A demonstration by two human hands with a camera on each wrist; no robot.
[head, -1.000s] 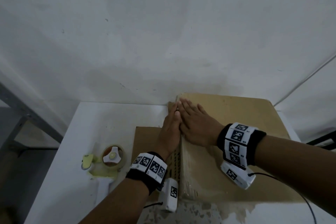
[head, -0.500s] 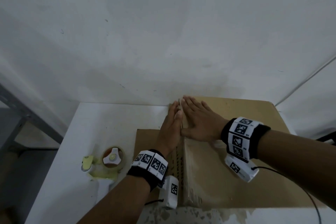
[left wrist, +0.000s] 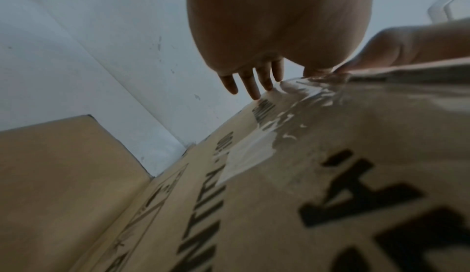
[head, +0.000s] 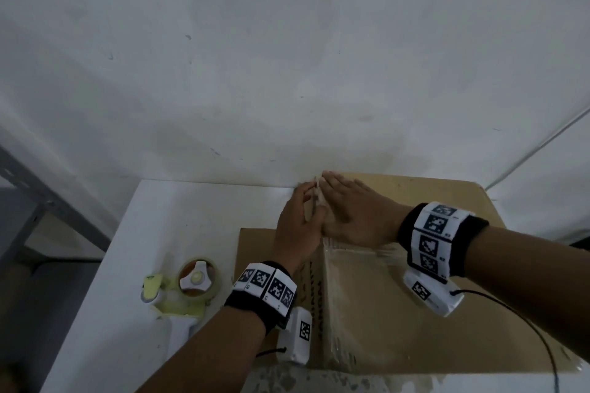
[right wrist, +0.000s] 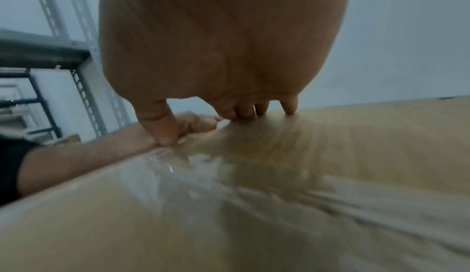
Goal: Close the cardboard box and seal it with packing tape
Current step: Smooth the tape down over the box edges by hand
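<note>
A brown cardboard box (head: 431, 322) stands closed on the white table, its top edge covered by clear packing tape (head: 348, 268). My left hand (head: 300, 220) lies flat with straight fingers against the box's left side near the far corner; its fingers (left wrist: 254, 87) touch the taped edge (left wrist: 300, 87). My right hand (head: 351, 210) presses flat on the box top (right wrist: 356, 135) at the same far corner, thumb (right wrist: 165, 129) on the tape (right wrist: 178, 162). A yellow-white tape dispenser (head: 182, 290) with a roll lies on the table, left of the box.
A white wall rises right behind the box. A flat cardboard piece (head: 255, 252) lies beside the box's left side. A grey metal shelf frame (head: 38, 201) stands at the far left. A black cable (head: 526, 322) trails from my right wrist over the box.
Both hands have slid farther along the box's top edge toward the wall corner, staying flat. The box and the dispenser have not moved.
</note>
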